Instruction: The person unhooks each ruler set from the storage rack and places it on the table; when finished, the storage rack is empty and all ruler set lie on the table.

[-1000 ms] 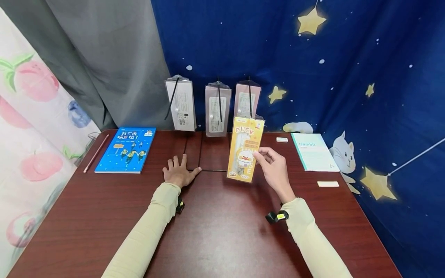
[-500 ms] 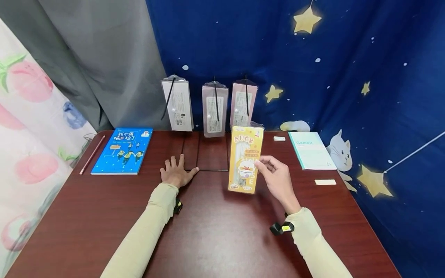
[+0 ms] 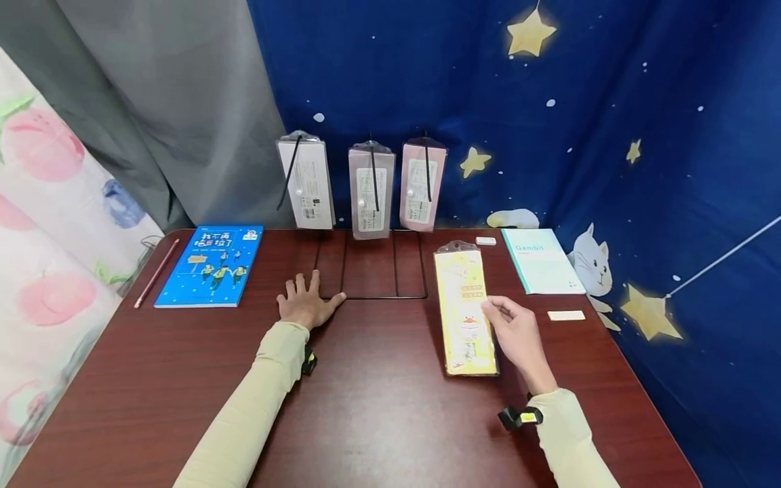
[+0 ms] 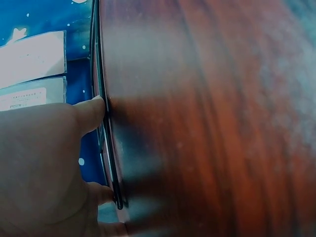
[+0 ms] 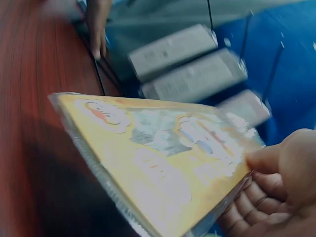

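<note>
In the head view my left hand (image 3: 302, 305) rests on the table with fingers spread, at the near left corner of a black wire rack's base (image 3: 383, 297). The left wrist view shows its thumb (image 4: 91, 114) against the black wire. My right hand (image 3: 515, 335) pinches the right edge of a flat yellow package (image 3: 466, 318) with a duck print, between thumb and fingers. This package is held above the table, right of the rack; glare washes out part of its front. White (image 3: 312, 186), grey (image 3: 372, 190) and pink (image 3: 421, 186) packages hang from the rack's hooks.
A blue book (image 3: 210, 266) and a pencil (image 3: 156, 273) lie at the left. On the right are a white-green Gambit notebook (image 3: 543, 261), a small white eraser-like block (image 3: 485, 241) and a pale strip (image 3: 566, 315). Curtains stand behind the table (image 3: 378, 407).
My right hand has brought the yellow package toward me and to the right, away from the pink package, now fully visible. My left hand has stayed on the rack's base.
</note>
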`<action>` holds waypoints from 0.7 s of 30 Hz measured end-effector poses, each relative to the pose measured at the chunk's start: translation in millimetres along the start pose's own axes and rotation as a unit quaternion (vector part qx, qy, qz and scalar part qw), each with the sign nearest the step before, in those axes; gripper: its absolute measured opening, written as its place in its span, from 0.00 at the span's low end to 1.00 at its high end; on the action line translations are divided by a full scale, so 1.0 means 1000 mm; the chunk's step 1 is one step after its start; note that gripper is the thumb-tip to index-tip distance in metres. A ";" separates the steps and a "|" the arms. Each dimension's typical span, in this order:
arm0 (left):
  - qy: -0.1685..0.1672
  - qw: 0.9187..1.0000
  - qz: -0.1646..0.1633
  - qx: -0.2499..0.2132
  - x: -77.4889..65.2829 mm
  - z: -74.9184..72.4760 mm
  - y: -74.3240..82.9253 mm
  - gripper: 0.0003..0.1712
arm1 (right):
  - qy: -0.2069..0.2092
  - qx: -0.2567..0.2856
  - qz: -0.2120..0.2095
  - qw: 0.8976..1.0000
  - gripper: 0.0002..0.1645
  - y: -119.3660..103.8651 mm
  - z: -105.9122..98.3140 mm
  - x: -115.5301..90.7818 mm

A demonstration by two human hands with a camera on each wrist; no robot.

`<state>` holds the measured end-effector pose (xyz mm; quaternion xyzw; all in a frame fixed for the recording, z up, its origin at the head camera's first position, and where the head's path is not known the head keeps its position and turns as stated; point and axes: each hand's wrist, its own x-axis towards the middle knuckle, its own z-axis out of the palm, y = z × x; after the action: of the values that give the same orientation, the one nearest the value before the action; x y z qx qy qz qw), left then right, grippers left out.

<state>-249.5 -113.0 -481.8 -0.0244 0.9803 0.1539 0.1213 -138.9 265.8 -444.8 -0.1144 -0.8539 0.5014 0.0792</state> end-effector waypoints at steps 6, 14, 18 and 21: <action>-0.002 1.000 0.001 -0.003 0.001 -0.001 0.001 0.54 | 0.001 -0.055 0.070 0.996 0.27 0.031 -0.031 0.000; -0.001 1.000 0.001 -0.005 0.001 -0.001 0.000 0.54 | -0.034 -0.082 0.121 0.989 0.28 0.060 -0.052 0.000; -0.002 1.000 0.000 -0.002 0.002 0.000 0.000 0.55 | -0.044 -0.090 0.129 0.987 0.26 0.067 -0.055 -0.001; -0.005 1.000 -0.001 -0.003 0.003 0.000 0.000 0.55 | -0.044 -0.096 0.129 0.986 0.25 0.070 -0.057 -0.001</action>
<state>-252.2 -112.8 -482.7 -0.0248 0.9793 0.1569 0.1258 -115.5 346.2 -478.2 -0.2086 -0.8790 0.4273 -0.0354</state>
